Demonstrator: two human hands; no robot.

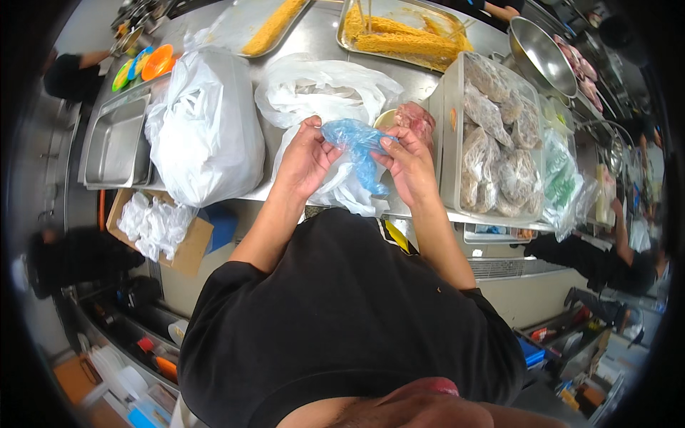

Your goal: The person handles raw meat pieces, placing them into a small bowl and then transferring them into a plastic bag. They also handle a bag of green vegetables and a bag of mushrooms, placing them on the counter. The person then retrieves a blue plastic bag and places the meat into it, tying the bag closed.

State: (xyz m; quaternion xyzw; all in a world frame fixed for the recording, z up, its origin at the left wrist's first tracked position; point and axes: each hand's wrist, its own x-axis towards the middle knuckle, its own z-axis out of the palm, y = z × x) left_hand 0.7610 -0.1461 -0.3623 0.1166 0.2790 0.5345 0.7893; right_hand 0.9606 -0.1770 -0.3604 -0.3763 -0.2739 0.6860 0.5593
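Observation:
Between my two hands stretches a crumpled blue thin plastic piece, perhaps a disposable glove or bag. My left hand pinches its left end; my right hand grips its right end, and part of it dangles below. Behind and under it lie loose white plastic bags on the steel table. A lump of raw meat sits just past my right hand, against a pale yellow round container that is partly hidden. To the right, a clear plastic tub holds several wrapped brown bundles.
A full white plastic bag and a steel pan stand left. Trays of yellow noodle-like food lie at the back. A steel bowl is at back right. A cardboard box sits below the table. Other people stand at both sides.

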